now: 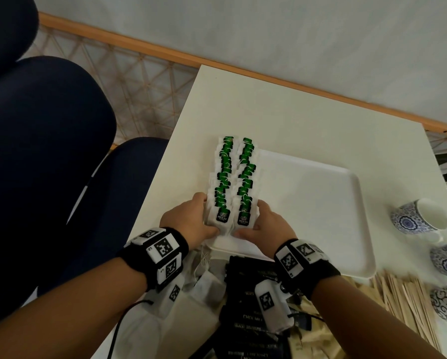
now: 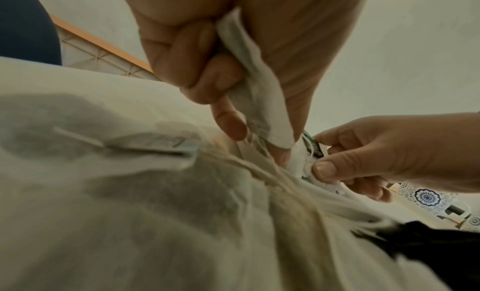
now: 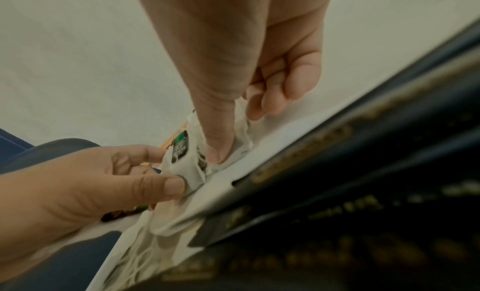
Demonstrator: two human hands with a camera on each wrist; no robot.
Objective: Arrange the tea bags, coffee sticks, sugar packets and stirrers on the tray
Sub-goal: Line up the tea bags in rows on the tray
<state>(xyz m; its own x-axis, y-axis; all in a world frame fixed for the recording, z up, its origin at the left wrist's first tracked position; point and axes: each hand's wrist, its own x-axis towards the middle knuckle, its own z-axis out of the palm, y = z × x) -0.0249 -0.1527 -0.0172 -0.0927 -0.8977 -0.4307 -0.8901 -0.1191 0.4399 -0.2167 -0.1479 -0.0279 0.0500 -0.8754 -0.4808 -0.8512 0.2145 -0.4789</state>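
The tea bags (image 1: 232, 182), white with green tags, lie in two overlapping rows along the left edge of the white tray (image 1: 321, 203), their long axis running from the tray's near edge to its far edge, tags facing up. The left hand (image 1: 191, 221) grips the near end of the left row, fingers curled round its outer side and thumb on the near bag; the right hand (image 1: 269, 224) holds the near end of the right row the same way, its thumb pressing down on the bag. The tray sits mid-surface on the white surface (image 1: 269, 112). Just beyond the tray's near edge lie loose tea bags (image 1: 204, 283) with strings, and a pile of black coffee sticks (image 1: 245, 307) beneath the right wrist. Wooden stirrers (image 1: 403, 301) lie heaped at the tray's near right corner. Blue-patterned cups (image 1: 414, 216) stand along the surface's right edge. Dark blue chairs (image 1: 48, 151) crowd the surface's left edge.
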